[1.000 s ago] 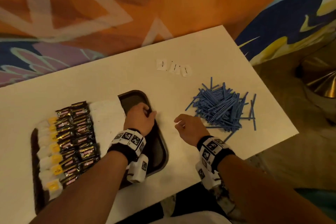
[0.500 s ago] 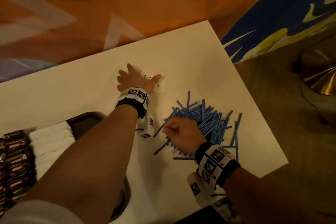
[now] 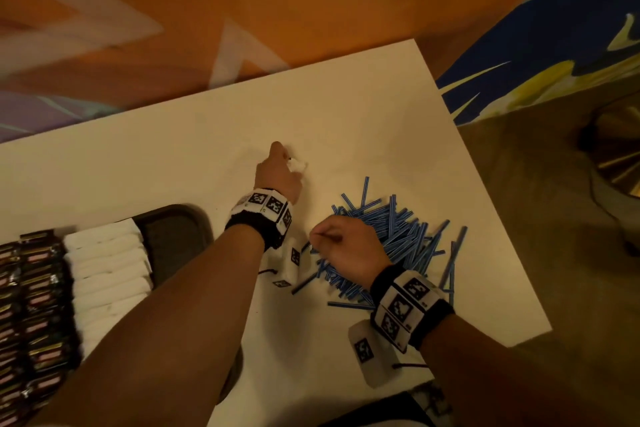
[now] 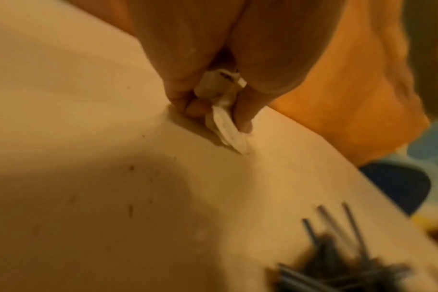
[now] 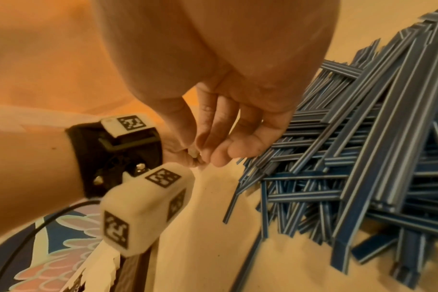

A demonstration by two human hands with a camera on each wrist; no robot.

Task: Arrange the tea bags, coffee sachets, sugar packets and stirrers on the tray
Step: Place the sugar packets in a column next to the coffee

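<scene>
On the table, beyond the pile of blue stirrers, the left hand has its fingers curled round a few white sugar packets whose lower edge touches the table. The right hand hovers over the near edge of the stirrers, fingers loosely curled, holding nothing. The tray, left of the stirrers, carries white packets and dark sachets.

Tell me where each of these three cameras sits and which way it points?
Head: worn on the head, looking down at the white table, both forearms and the tray.
Left wrist: looks along the left hand, whose fingers pinch white packets.
Right wrist: looks along the right hand, its fingers loosely curled.
All three views show the blue stirrers.
</scene>
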